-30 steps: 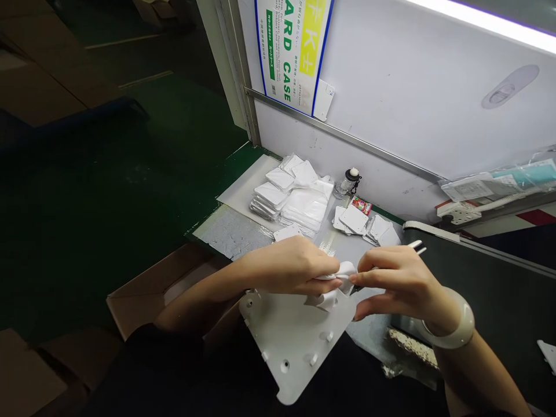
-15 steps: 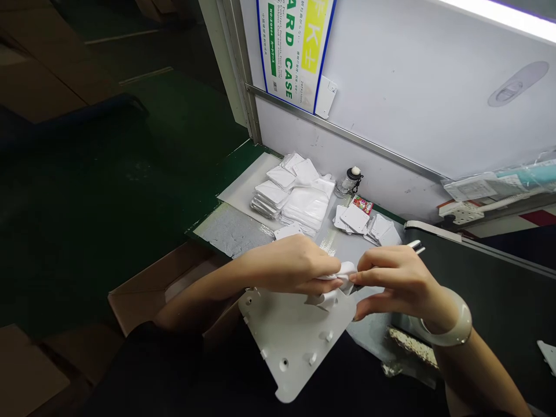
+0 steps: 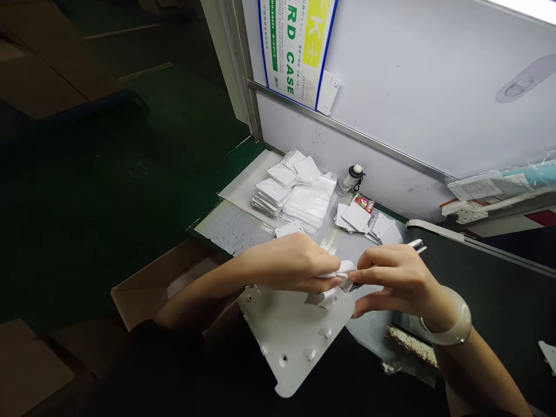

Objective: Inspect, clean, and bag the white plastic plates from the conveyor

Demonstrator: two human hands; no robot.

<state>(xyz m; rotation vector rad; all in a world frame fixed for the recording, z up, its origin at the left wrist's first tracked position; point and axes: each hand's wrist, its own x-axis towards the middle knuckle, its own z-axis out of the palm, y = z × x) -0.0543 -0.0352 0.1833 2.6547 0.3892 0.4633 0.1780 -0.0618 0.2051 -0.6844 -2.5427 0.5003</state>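
A white plastic plate [image 3: 295, 330] with small clips and holes is tilted below my hands, one corner pointing down. My left hand [image 3: 299, 263] is closed on a crumpled white cloth [image 3: 328, 296] at the plate's upper right corner. Beside it, my right hand [image 3: 395, 281] pinches a slim tool [image 3: 417, 247] whose white and black end sticks out behind the knuckles. Its dark tip is at the plate's corner, close to the cloth. A pale bangle circles my right wrist.
Stacks of white plates in clear bags [image 3: 304, 197] lie on the table ahead. Small white plates [image 3: 356, 217] sit to their right, near a clear jar [image 3: 350, 180]. A dark conveyor belt [image 3: 486, 301] runs at the right, a cardboard box [image 3: 147, 278] stands left.
The camera view has shifted slightly. Both hands keep nearly the same pose on the cloth, tool and plate.
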